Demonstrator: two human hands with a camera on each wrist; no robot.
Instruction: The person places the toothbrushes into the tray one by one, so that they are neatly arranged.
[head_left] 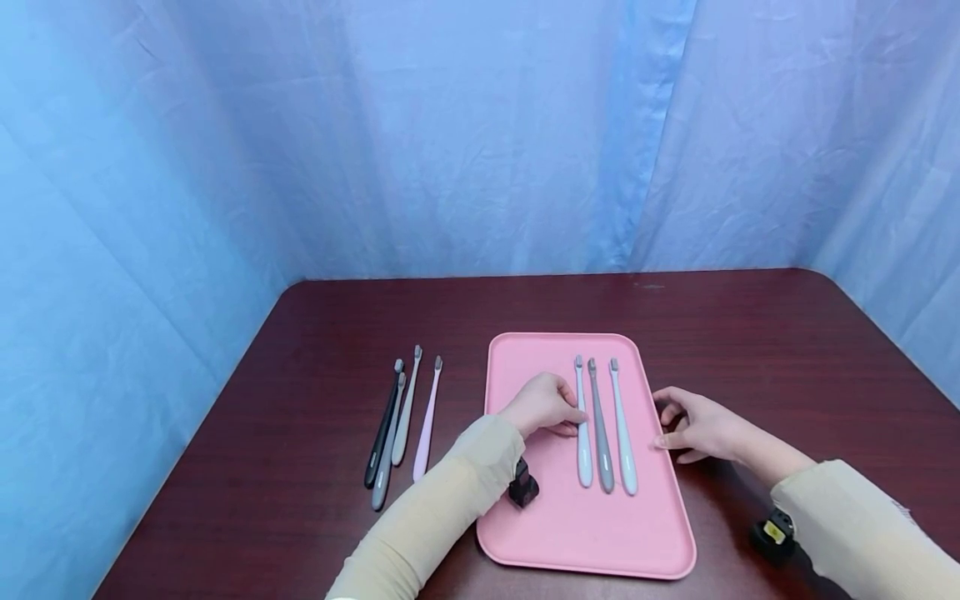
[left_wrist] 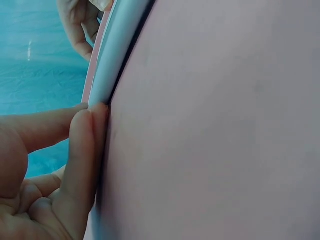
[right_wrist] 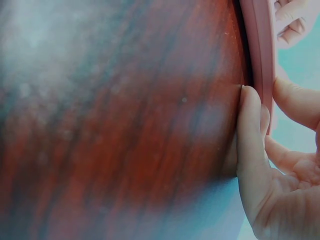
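Blue curtains hang close behind a dark red-brown tabletop (head_left: 750,333), and a pink tray (head_left: 570,517) lies near its front edge, about midway across. Three slim toothbrushes lie side by side on the tray's right half, heads toward the far rim: a white toothbrush (head_left: 582,425), a grey toothbrush (head_left: 600,433) and a pale blue toothbrush (head_left: 623,433). Left of the tray, on bare wood, lie four more brushes (head_left: 401,425), close together, with open tabletop beyond them toward the left edge and broad free wood along the back. The left hand (head_left: 543,404) rests on the tray, its fingers curled with the tips pressed together against the white toothbrush's handle. The right hand (head_left: 693,425) sits at the tray's right rim, fingers loosely bent and touching the rim, thumb on the wood.
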